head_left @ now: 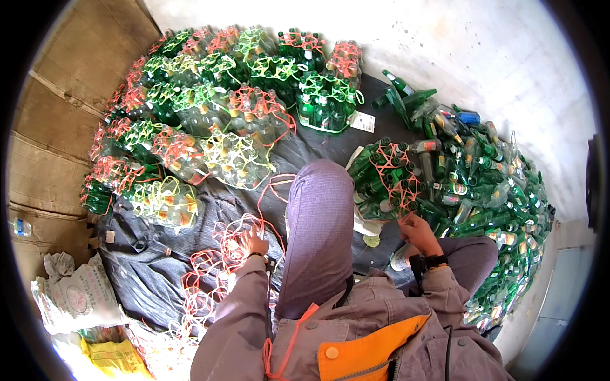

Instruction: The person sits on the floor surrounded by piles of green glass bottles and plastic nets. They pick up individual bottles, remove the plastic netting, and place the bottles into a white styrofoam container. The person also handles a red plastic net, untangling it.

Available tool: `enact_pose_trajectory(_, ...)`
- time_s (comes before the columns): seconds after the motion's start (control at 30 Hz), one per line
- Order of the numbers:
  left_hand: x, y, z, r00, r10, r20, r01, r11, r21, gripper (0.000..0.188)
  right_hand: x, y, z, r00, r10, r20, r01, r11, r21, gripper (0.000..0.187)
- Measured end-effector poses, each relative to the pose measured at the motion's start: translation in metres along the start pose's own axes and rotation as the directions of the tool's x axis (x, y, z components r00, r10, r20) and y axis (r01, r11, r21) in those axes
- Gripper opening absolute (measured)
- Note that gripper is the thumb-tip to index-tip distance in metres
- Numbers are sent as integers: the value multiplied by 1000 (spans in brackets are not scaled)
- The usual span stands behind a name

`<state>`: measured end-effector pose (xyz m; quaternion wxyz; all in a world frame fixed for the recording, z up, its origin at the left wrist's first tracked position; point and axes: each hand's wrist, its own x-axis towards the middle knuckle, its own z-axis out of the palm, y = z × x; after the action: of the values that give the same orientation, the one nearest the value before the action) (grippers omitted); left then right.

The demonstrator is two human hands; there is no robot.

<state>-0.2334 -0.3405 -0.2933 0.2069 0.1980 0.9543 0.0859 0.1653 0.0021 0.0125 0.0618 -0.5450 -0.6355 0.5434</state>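
Observation:
My left hand [255,242] reaches into a loose tangle of red plastic strapping [202,274] on the dark sheet. Its fingers look spread over the strands. At the near right corner of a bundle of green bottles [363,170], my right hand [420,235] is closed, with thumb and finger pinched on the red strap [386,170]. That strap zigzags between the necks of the bundle's bottles. The bundle stands just beyond my right knee, touching the heap of loose bottles. What lies inside my right fist is hidden.
Rows of strapped bottle bundles [238,155] fill the far left on a dark sheet [311,149]. A large heap of loose green and clear bottles [489,184] lies against the right wall. Cardboard [57,127] lines the left side, with a white sack [82,295] and a yellow bag [114,359] below.

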Motion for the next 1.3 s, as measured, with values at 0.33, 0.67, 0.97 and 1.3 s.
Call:
enact_pose_trajectory(0.33, -67, -19, 34, 888, 159, 432, -152, 987, -51, 46, 10, 16, 9, 996, 53, 72, -51, 998, -31, 29)
enact_pose_trajectory(0.67, -181, -91, 41, 836, 167, 523, -129, 986, -108, 32, 10, 7, 23, 996, 16, 91, -5, 992, -123, 35)
enact_pose_trajectory(0.97, -249, -134, 30, 758, 1, 652, -9, 1000, 8, 26, 10, 14, 22, 994, -64, 89, 82, 971, -223, 27)
enact_pose_trajectory(1.3, -203, -86, 18, 508, 178, 843, -299, 954, -21, 35, 19, 40, 16, 968, -215, 131, 248, 897, -366, 25)
